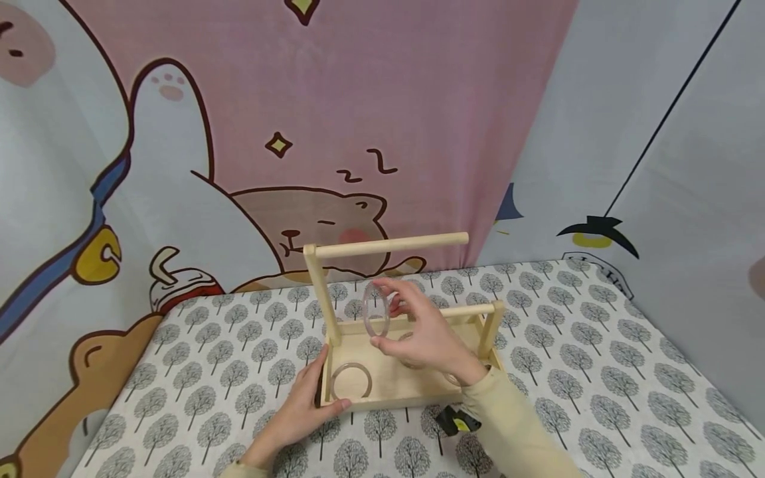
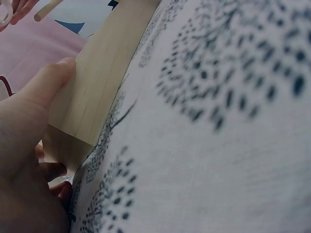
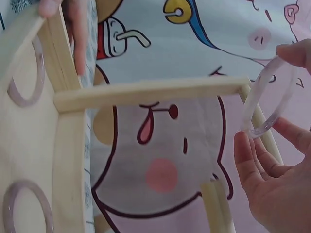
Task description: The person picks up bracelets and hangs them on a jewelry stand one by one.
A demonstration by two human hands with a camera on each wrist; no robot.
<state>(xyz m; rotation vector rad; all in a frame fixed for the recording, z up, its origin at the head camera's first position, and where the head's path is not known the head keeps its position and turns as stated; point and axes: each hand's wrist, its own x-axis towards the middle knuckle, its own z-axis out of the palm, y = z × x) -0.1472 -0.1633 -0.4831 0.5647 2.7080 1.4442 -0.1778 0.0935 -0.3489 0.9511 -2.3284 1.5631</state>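
My right hand pinches a translucent, pale lilac bangle between thumb and fingers, above the left half of a wooden bangle stand. In the right wrist view the held bangle stands tilted near the free end of the upper bar. My left hand grips the stand's front left corner; in the left wrist view its thumb presses the front wall and other fingers curl round the side. Inside the tray lies a bangle at the left, with others partly hidden behind my right hand and arm.
The stand's upper bar rises from a left post, its right end free. A lower bar runs behind, joined to a short right post. A black and yellow-green object lies in front. Tree-print cloth covers the table; printed curtains hang behind.
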